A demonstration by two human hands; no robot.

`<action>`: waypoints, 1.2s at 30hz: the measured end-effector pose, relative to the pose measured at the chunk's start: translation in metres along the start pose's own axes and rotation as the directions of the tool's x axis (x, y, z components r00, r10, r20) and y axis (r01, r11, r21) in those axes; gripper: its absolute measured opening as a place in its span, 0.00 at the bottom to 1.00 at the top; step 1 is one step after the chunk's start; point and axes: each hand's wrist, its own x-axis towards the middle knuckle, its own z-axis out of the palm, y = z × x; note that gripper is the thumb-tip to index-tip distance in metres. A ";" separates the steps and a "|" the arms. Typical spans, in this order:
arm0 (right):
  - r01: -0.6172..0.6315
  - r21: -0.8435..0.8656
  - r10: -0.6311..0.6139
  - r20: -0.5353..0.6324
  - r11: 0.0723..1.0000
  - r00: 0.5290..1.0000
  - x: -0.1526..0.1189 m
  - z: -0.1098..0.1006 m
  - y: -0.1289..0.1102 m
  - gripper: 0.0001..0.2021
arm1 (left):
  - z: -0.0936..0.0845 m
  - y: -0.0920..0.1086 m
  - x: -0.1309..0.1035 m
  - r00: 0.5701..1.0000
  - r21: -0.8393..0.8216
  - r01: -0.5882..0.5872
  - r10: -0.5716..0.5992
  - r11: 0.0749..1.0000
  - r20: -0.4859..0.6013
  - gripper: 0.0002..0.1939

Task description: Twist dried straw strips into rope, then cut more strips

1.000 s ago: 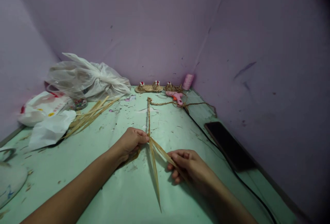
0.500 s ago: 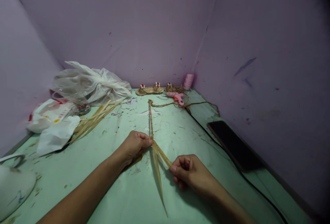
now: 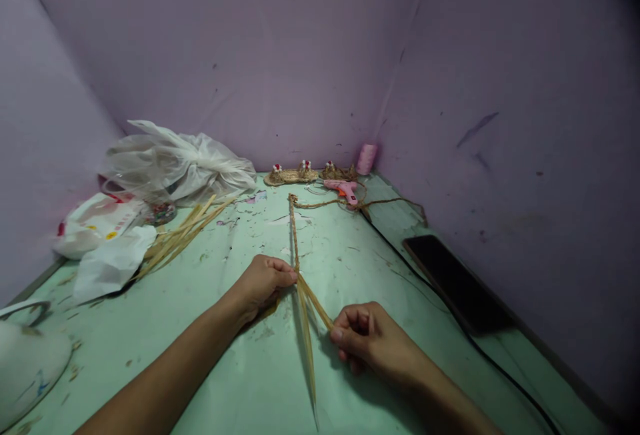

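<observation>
A thin braided cord (image 3: 295,235) of dry straw-coloured fibre runs from the far middle of the table toward me. My left hand (image 3: 265,283) is closed, pinching its near end between thumb and fingertips. Below that pinch, loose fibre strips (image 3: 307,341) fan out, one hanging down toward the front. My right hand (image 3: 363,336) is closed on another fibre strip (image 3: 316,305), drawn out taut to the lower right. Part of a strip shows beneath the left wrist.
Plastic bags (image 3: 200,161) and a bundle of loose strips (image 3: 185,235) lie at left. A pink glue gun (image 3: 343,189), pink thread spool (image 3: 367,158) and woven sandals with beads (image 3: 293,176) sit at the back. A phone (image 3: 455,281) and black cable (image 3: 440,298) lie at right.
The hands keep their grips and have hardly moved. The hanging strip's tip has swung slightly left and lower. The whole view has shifted very slightly.
</observation>
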 end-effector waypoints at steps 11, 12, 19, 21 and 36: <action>0.022 0.001 -0.022 0.037 1.000 0.999 -0.001 -0.001 0.000 0.12 | 0.001 0.003 -0.002 1.000 -0.011 0.011 -0.011 1.000 0.007 0.08; 0.023 -0.003 -0.023 0.042 1.000 0.999 -0.001 0.000 -0.001 0.12 | 0.001 0.003 -0.002 1.000 -0.006 0.013 -0.013 1.000 0.003 0.08; 0.018 -0.033 -0.014 0.112 0.999 0.994 -0.001 -0.008 0.001 0.14 | 0.000 0.002 -0.001 1.000 -0.020 0.010 -0.010 1.000 -0.010 0.06; 0.039 -0.070 -0.029 0.146 0.997 0.989 0.002 -0.019 -0.007 0.13 | -0.002 0.002 0.000 1.000 -0.023 0.017 -0.017 1.000 -0.011 0.07; 0.057 0.072 -0.071 0.212 0.996 0.975 0.069 0.016 -0.047 0.05 | -0.007 0.001 0.002 0.997 -0.058 -0.014 0.019 0.998 0.078 0.08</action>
